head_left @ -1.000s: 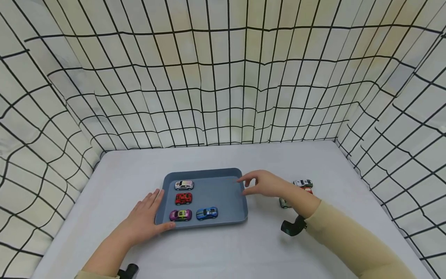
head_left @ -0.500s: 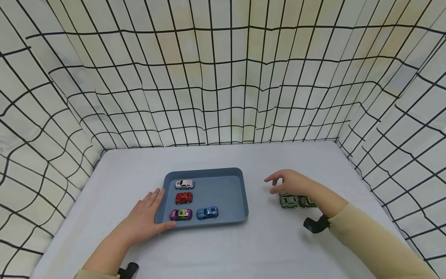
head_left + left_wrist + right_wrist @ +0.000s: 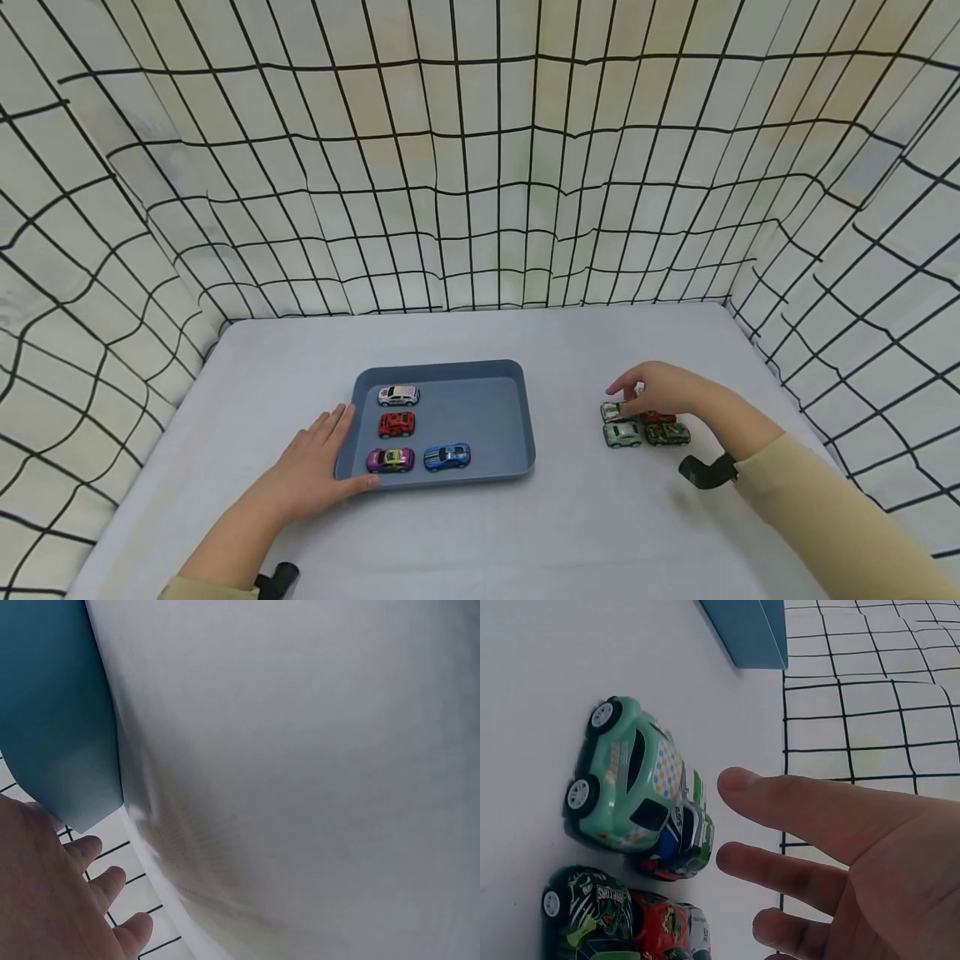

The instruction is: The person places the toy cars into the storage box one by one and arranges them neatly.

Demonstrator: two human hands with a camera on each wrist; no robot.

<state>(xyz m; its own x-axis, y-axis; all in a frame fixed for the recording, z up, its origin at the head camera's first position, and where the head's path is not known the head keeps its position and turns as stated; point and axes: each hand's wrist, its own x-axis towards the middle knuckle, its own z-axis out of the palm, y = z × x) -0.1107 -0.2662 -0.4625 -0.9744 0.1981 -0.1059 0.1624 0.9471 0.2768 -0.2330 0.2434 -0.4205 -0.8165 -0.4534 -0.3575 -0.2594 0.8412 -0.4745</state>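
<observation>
My left hand (image 3: 303,467) rests along the left side of a blue-grey tray (image 3: 495,417), fingers spread, thumb at the near rim. Inside the tray stand a white toy car (image 3: 398,396), a red toy car (image 3: 397,424), a purple toy car (image 3: 390,460) and a blue toy car (image 3: 447,457). My right hand (image 3: 663,392) hovers over a cluster of toy cars, its thumb and fingers apart at a white-and-green toy car (image 3: 611,411). A pale green toy car (image 3: 626,784), a dark green toy car (image 3: 592,911) and a red toy car (image 3: 660,926) sit close by.
A white cloth (image 3: 487,542) covers the table. White walls with a black grid (image 3: 480,208) enclose its back and sides. Behind the red car in the right wrist view, a whitish toy car (image 3: 700,934) is partly hidden. Each wrist carries a black camera mount (image 3: 708,472).
My right hand has moved right, from the tray's right edge to the cluster of toy cars. The left hand and the cars in the tray have kept their places.
</observation>
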